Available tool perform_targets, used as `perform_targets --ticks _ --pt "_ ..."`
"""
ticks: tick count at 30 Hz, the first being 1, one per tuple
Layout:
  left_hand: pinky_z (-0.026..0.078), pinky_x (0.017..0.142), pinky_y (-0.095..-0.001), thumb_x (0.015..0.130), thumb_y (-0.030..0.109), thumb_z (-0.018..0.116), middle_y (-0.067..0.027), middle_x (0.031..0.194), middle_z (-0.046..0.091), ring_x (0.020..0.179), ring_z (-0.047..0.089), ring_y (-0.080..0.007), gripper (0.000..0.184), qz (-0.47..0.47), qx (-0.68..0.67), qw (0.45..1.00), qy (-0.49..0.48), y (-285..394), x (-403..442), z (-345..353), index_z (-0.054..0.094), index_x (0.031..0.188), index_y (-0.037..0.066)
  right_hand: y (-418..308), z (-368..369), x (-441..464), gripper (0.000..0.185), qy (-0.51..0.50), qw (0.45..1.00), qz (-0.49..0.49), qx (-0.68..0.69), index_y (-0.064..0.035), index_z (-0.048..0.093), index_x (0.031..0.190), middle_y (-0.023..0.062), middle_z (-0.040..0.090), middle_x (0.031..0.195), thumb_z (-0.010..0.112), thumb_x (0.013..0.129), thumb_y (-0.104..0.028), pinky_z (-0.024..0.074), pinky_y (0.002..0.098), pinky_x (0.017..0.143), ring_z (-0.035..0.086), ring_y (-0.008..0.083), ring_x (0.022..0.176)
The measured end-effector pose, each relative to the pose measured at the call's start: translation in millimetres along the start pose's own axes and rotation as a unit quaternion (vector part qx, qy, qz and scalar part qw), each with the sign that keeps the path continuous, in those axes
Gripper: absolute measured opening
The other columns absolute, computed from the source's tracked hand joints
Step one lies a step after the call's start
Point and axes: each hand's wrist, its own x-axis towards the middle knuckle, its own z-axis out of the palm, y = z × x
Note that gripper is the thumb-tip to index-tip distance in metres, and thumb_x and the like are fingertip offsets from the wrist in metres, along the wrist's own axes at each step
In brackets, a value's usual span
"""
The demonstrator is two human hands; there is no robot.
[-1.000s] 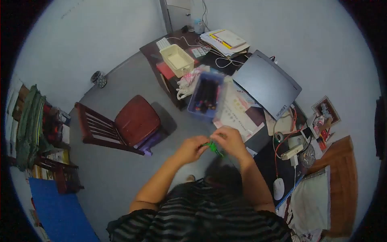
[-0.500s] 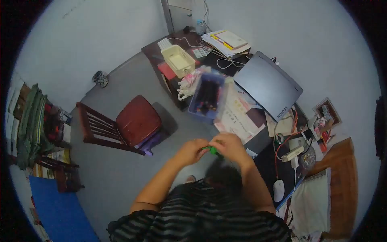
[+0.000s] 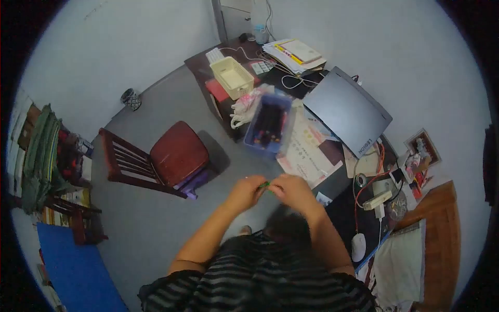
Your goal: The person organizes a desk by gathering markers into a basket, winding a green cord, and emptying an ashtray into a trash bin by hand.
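Note:
My left hand and my right hand meet in front of my body, fingers closed. Between their fingertips is a small green thing, mostly hidden, so its kind cannot be made out. Both hands appear to pinch it. Just beyond them, a translucent blue plastic box at the desk's edge holds several dark, pen-like sticks with coloured ends. Printed paper sheets lie to the right of the box, close to my right hand.
A closed grey laptop lies on the desk, with a cream basket farther back. Cables and a white mouse are at the right. A red-brown wooden chair stands on the floor at the left.
Less of the green thing shows between my fingers now. My hands have shifted slightly and stay close together. The box and the desk items have not moved.

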Motion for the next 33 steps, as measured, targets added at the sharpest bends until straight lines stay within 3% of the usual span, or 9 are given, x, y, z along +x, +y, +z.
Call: perform_targets --ticks 3,9,12,13,17,21,26,29,33 --pt "0.045 0.067 -0.0344 0.079 0.008 0.058 -0.0126 0.086 0.058 0.074 0.057 -0.0308 0.014 0.054 -0.056 0.996 -0.044 0.5 0.6 -6.6 0.054 0.090 0.002 -0.3 -17.7 7.2 0.010 -0.009 0.989 0.052 0.138 -0.0043 0.063 0.081 0.0087 0.060 0.074 0.062 0.075 -0.012 0.0451 0.0287 0.061 0.058 0.0189 0.067" --pt "0.044 0.063 -0.0264 0.086 0.013 0.053 -0.0046 0.081 0.057 0.071 0.054 -0.0104 0.014 -0.152 -0.371 0.911 -0.097 16.1 -0.2 -18.3 0.053 0.092 0.001 27.4 11.0 3.5 0.012 0.051 0.895 0.157 0.414 -0.0001 0.061 0.084 0.0029 0.060 0.070 0.062 0.077 -0.009 0.0431 0.0221 0.055 0.055 0.0096 0.060" --pt "0.044 0.058 -0.0237 0.086 0.013 0.053 -0.0044 0.078 0.057 0.066 0.053 -0.0071 0.013 -0.186 -0.366 0.911 -0.026 12.2 0.8 -4.7 0.053 0.092 0.001 22.5 25.6 -1.9 0.012 0.055 0.867 0.200 0.452 -0.0003 0.059 0.087 0.0040 0.060 0.068 0.056 0.082 -0.011 0.0428 0.0228 0.053 0.055 0.0105 0.058" --pt "0.044 0.056 -0.0239 0.086 0.012 0.054 -0.0042 0.076 0.057 0.065 0.053 -0.0069 0.012 -0.182 -0.338 0.923 0.006 14.7 2.2 -2.2 0.053 0.091 0.001 20.6 30.5 -3.6 0.013 0.052 0.860 0.216 0.460 -0.0003 0.059 0.088 0.0049 0.059 0.068 0.054 0.083 -0.011 0.0427 0.0231 0.052 0.054 0.0109 0.057" --pt "0.044 0.052 -0.0256 0.083 0.011 0.056 -0.0055 0.074 0.059 0.060 0.055 -0.0104 0.011 -0.180 -0.225 0.951 0.113 10.7 3.0 15.0 0.054 0.088 0.002 10.9 39.0 -6.1 0.019 0.028 0.932 0.200 0.300 0.0019 0.057 0.092 0.0068 0.059 0.068 0.047 0.088 -0.013 0.0426 0.0246 0.050 0.055 0.0112 0.055" --pt "0.045 0.056 -0.0353 0.074 0.011 0.063 -0.0127 0.075 0.058 0.064 0.057 -0.0285 0.018 -0.106 -0.051 0.977 0.176 11.8 3.4 19.1 0.054 0.088 0.004 5.9 42.0 -5.9 0.020 0.011 0.900 0.211 0.381 0.0035 0.056 0.094 0.0067 0.059 0.069 0.047 0.087 -0.012 0.0437 0.0248 0.050 0.055 0.0116 0.056" --pt "0.046 0.058 -0.0383 0.075 0.010 0.057 -0.0121 0.084 0.058 0.072 0.057 -0.0308 0.018 -0.022 0.096 0.983 0.154 20.8 2.0 18.7 0.054 0.092 0.004 19.8 50.5 -6.7 0.018 0.052 0.874 0.226 0.428 0.0048 0.058 0.091 0.0066 0.059 0.072 0.049 0.086 -0.011 0.0447 0.0242 0.053 0.055 0.0115 0.057" --pt "0.047 0.060 -0.0365 0.074 0.009 0.056 -0.0119 0.091 0.058 0.074 0.058 -0.0287 0.025 0.009 0.171 0.975 0.143 18.5 1.0 25.0 0.054 0.099 0.005 17.9 41.8 -5.3 0.020 0.051 0.849 0.252 0.462 0.0070 0.056 0.092 0.0097 0.060 0.080 0.048 0.086 -0.010 0.0492 0.0250 0.064 0.059 0.0145 0.070" --pt "0.048 0.061 -0.0370 0.073 0.006 0.055 -0.0122 0.096 0.057 0.077 0.057 -0.0287 0.032 0.033 0.194 0.970 0.144 9.9 5.2 32.1 0.053 0.104 0.005 30.4 45.8 1.2 0.017 0.068 0.773 0.282 0.564 0.0020 0.058 0.089 0.0042 0.056 0.074 0.051 0.086 -0.013 0.0448 0.0228 0.059 0.054 0.0110 0.065"
